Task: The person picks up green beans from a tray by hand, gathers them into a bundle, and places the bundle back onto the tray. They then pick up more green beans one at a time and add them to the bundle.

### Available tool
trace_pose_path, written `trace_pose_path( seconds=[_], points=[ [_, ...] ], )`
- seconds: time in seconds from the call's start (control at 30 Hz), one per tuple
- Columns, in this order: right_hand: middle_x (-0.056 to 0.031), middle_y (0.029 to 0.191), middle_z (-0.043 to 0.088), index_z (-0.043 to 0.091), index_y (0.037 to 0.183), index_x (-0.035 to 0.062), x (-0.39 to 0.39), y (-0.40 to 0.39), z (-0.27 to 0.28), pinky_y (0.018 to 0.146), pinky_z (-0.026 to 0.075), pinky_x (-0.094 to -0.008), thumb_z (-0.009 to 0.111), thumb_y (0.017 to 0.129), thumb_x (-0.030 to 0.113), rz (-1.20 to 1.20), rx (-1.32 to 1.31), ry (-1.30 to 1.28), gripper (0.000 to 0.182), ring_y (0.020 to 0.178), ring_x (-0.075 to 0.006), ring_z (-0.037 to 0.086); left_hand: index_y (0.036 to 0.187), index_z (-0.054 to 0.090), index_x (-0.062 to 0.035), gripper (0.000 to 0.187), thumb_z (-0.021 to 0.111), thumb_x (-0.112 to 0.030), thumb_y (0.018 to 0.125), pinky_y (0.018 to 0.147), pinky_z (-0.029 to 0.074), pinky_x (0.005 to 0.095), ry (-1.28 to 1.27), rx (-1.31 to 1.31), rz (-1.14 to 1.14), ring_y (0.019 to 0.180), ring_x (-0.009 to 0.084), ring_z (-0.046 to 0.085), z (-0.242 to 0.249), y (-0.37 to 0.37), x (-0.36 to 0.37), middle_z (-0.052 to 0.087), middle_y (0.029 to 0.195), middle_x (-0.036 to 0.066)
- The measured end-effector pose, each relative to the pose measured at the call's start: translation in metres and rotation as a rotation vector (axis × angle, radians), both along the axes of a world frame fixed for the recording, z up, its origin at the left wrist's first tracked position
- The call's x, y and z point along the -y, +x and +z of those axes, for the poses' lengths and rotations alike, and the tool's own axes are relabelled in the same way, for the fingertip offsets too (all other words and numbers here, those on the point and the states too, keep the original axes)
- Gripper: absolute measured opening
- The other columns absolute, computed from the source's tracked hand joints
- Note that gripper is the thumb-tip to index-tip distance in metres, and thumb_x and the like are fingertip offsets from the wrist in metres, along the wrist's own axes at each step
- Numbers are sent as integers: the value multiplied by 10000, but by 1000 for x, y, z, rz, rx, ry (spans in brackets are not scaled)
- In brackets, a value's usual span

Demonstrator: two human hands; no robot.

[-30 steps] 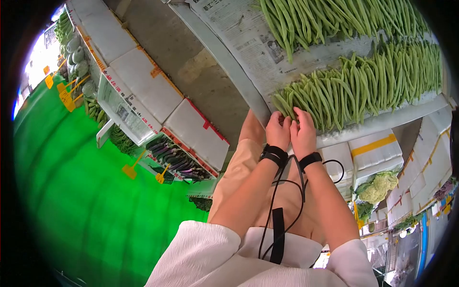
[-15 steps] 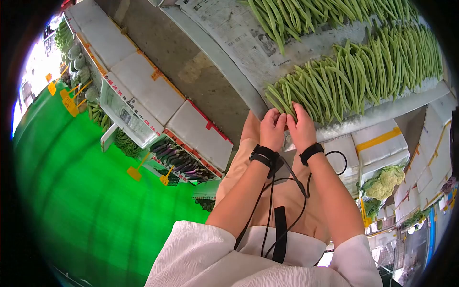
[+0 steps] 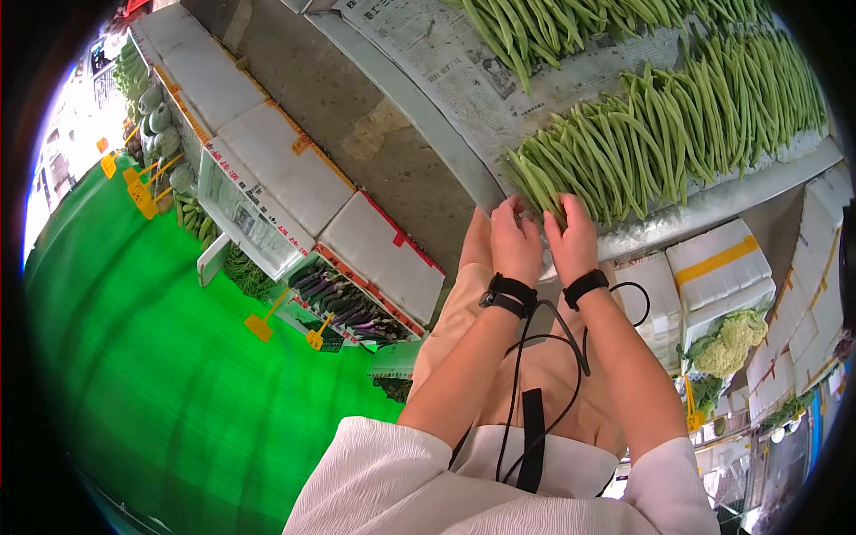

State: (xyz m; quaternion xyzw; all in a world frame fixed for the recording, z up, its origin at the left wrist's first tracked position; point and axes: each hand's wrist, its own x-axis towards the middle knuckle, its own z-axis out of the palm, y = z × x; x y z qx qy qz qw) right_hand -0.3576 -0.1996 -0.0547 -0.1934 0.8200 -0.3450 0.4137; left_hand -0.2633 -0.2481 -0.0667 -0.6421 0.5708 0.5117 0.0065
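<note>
Long green beans (image 3: 655,143) lie side by side in a thick row on newspaper (image 3: 446,67) over a raised display surface. At the row's near left end, my right hand (image 3: 572,239) has its thumb and fingers closed around the lower tips of a few beans. My left hand (image 3: 517,242) is just left of those tips, fingers curved and thumb apart, alongside the outermost beans; its fingertips are partly hidden. Black bands circle both wrists.
A second bunch of green beans (image 3: 571,27) lies farther back. White foam boxes (image 3: 722,267) and a cauliflower (image 3: 731,343) are at the right. Across the aisle, at left, stand more foam boxes (image 3: 285,160), eggplants (image 3: 343,299) and a green surface (image 3: 169,357). A black cable (image 3: 584,352) hangs before me.
My hands have moved slightly apart, and a gap now shows between them at the bean tips. The outermost beans are gathered closer to the row. The view has shifted a little.
</note>
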Motion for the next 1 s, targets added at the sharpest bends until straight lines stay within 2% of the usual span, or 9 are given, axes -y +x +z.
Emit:
trace_pose_path(
  seconds=[0.13, 0.23, 0.33, 0.53, 0.8, 1.0],
  points=[
    [-204, 1063, 605, 562, 1116, 2, 1, 0, 0, 813, 487, -449, 605, 899, 88, 51, 17, 19, 238, 971, -416, 584, 1248, 527, 54, 322, 493, 7, 932, 870, 517, 351, 3, -52, -21, 1031, 279, 625, 3, 2, 2, 591, 1161, 188],
    [-197, 1075, 600, 564, 1113, 3, 0, 2, -4, 825, 484, -446, 606, 899, 91, 69, 29, -7, 235, 982, -411, 580, 1248, 532, 47, 330, 500, 7, 922, 882, 510, 362, -142, -52, -106, 1041, 299, 617, 10, -1, 4, 589, 1180, 196],
    [-194, 1084, 598, 564, 1112, 2, 0, 5, -7, 829, 485, -441, 612, 896, 93, 38, -9, -11, 239, 988, -406, 580, 1274, 516, 46, 358, 497, 1, 920, 895, 502, 367, -63, -9, -155, 1067, 311, 602, 12, -1, 5, 587, 1208, 205],
    [-195, 1094, 600, 564, 1145, 2, 1, 6, -9, 836, 487, -436, 621, 892, 93, 11, 5, 35, 275, 989, -392, 587, 1356, 442, 41, 436, 475, 3, 923, 925, 487, 372, 43, -42, -38, 1092, 305, 591, 6, 0, -1, 586, 1220, 208],
    [-161, 1147, 599, 566, 1231, 24, 4, 4, -6, 898, 485, -416, 602, 883, 45, 98, -57, -46, 351, 1040, -367, 583, 1389, 402, 59, 471, 423, 50, 918, 978, 469, 367, 18, -91, -37, 1161, 308, 574, 7, -2, -1, 577, 1257, 213],
    [-140, 1232, 561, 580, 1229, 32, 1, -3, 3, 927, 477, -426, 591, 843, -12, 144, -169, -74, 388, 1096, -356, 559, 1422, 367, 46, 522, 384, 99, 902, 1010, 458, 368, 20, -118, -86, 1196, 302, 565, 9, -5, 1, 538, 1321, 214]
  ],
)
